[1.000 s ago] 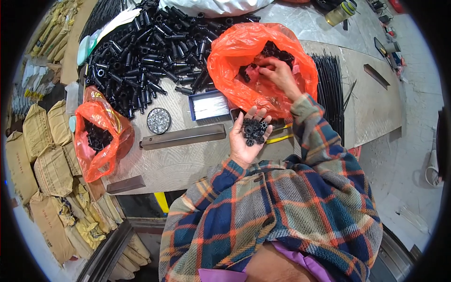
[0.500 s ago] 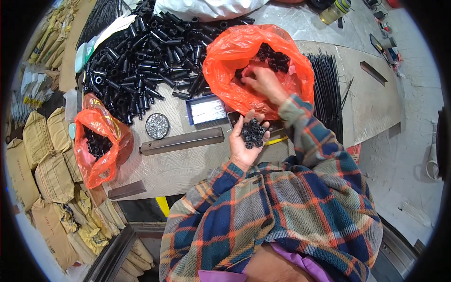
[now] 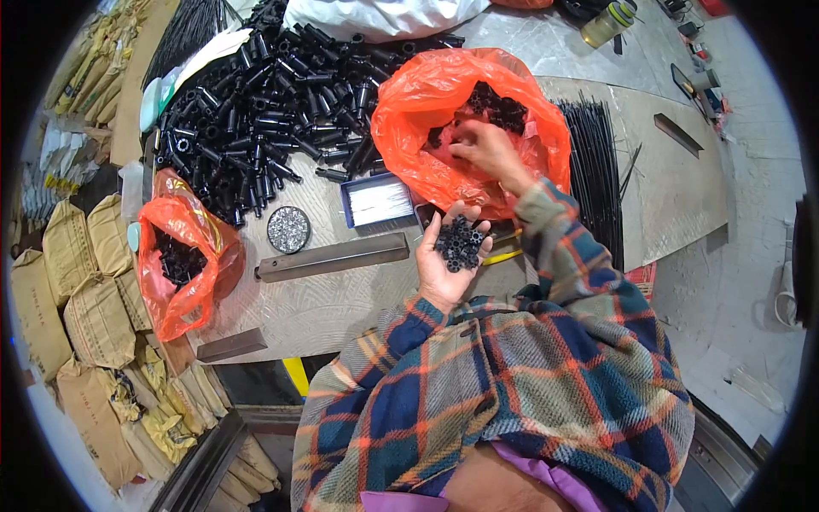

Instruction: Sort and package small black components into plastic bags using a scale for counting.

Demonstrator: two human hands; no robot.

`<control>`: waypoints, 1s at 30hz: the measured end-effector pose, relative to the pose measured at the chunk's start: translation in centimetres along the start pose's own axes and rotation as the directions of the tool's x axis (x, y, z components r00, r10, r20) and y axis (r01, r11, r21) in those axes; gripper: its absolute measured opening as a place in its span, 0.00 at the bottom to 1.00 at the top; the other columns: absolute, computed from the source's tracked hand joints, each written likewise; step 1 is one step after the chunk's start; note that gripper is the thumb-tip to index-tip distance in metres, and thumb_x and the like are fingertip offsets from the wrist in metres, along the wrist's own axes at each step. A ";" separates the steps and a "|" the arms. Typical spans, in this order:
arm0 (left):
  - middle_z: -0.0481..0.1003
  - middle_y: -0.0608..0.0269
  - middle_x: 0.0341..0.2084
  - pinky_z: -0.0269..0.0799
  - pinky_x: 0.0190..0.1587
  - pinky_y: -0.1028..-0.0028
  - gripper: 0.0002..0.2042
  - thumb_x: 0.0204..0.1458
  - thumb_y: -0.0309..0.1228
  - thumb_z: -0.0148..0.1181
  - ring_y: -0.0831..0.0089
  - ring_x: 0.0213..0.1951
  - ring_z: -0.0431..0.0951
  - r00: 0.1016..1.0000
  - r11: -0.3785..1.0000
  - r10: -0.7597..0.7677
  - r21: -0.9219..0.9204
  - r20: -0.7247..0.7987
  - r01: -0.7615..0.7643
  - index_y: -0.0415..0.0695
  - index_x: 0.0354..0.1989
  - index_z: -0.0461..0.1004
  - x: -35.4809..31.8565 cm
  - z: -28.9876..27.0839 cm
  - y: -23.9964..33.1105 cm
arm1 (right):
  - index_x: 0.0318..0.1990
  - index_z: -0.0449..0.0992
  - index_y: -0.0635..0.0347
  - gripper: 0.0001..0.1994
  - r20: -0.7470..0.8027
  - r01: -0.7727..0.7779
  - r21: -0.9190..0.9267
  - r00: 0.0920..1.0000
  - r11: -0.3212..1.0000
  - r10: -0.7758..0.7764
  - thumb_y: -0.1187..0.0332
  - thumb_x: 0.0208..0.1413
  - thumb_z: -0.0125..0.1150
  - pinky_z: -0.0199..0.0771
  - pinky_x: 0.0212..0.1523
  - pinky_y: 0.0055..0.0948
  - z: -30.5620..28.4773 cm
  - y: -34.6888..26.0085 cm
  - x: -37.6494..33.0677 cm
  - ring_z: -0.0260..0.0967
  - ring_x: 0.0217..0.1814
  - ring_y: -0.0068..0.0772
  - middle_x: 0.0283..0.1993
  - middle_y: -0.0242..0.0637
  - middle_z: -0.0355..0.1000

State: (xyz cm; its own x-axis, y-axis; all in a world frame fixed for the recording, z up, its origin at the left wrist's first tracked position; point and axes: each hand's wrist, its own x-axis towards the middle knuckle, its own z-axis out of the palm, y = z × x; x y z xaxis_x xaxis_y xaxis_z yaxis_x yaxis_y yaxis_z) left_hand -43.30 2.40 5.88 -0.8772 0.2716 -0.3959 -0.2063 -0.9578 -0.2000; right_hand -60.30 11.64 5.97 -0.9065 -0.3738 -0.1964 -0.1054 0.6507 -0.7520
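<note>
My left hand (image 3: 441, 280) is palm up, fingers curled around a heap of small black ring-shaped plastic parts (image 3: 461, 244). Inside the mouth of a large red-orange plastic bag (image 3: 394, 128), my right hand (image 3: 492, 155) is closed, its thumb and fingertips together. Whatever lies between those fingertips is too small to make out. More black parts (image 3: 499, 109) sit in the bag, beyond my right hand. The left hand is just in front of the bag's near edge.
Black tubular pieces (image 3: 281, 111) are heaped at the back left. A blue box of thin white sticks (image 3: 377, 203), a round tin (image 3: 288, 229) and a metal bar (image 3: 334, 258) lie near my left hand. Left stands a smaller red bag (image 3: 189, 307); right, black rods (image 3: 590, 162).
My right hand has shifted slightly to the right inside the large bag, its fingers drawn closer together. The left hand has stayed almost in place with its black parts.
</note>
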 end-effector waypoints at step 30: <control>0.72 0.59 0.43 0.71 0.41 0.62 0.18 0.56 0.45 0.43 0.60 0.44 0.71 0.992 0.990 -0.124 0.062 -0.033 0.125 0.49 0.48 0.70 0.5 0.2 -0.8 | 0.42 0.72 0.62 0.13 0.016 -0.015 0.364 1.000 0.931 0.010 0.74 0.47 0.60 0.66 0.29 0.16 -5.5 1.1 -6.5 0.68 0.31 0.16 0.28 0.29 0.71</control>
State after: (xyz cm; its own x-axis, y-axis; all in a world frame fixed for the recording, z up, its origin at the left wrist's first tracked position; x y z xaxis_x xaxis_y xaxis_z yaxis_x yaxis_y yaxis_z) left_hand -43.66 3.29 6.03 -0.8303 0.3909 -0.3972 -0.3414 -0.9201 -0.1919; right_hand -56.79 18.42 9.86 -0.9009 -0.3776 -0.2141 0.0645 0.3713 -0.9263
